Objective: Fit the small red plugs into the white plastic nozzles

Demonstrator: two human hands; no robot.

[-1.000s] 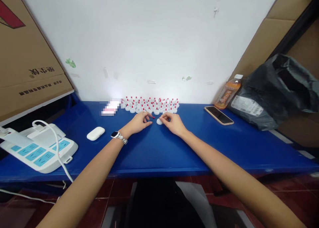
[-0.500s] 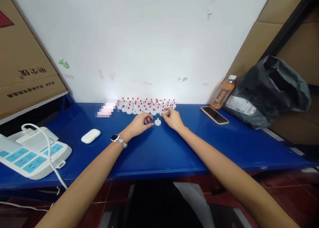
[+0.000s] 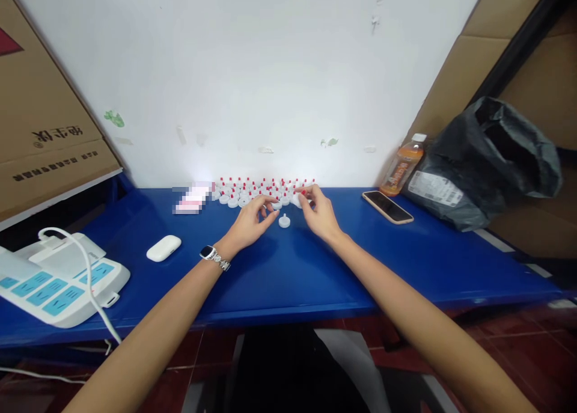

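Many small white bottle caps [image 3: 224, 199] with red tips stand in rows along the back of the table. One cap without a red tip [image 3: 283, 222] stands apart, nearer me, between my two hands. My left hand [image 3: 256, 219] is beside the front caps, its thumb and fingers apart and nothing visible between them. At the right end of the rows, my right hand [image 3: 319, 211] has its thumb and index finger closed round a red tip [image 3: 303, 192]. The fingers partly hide the white cap at that spot.
The blue table [image 3: 288, 281] meets a white wall. To the left are a power strip [image 3: 63, 281] with a white cable, a white earbud case [image 3: 163, 248] and a blurred pink-white item [image 3: 195, 198]. On the right lie a phone [image 3: 387, 207], an orange drink bottle [image 3: 402, 165] and a black plastic bag [image 3: 473, 166].
My right hand has moved slightly farther back, and its fingers have closed on a red tip. My left hand has barely shifted, its fingers reaching a little higher. The lone cap has stayed put.
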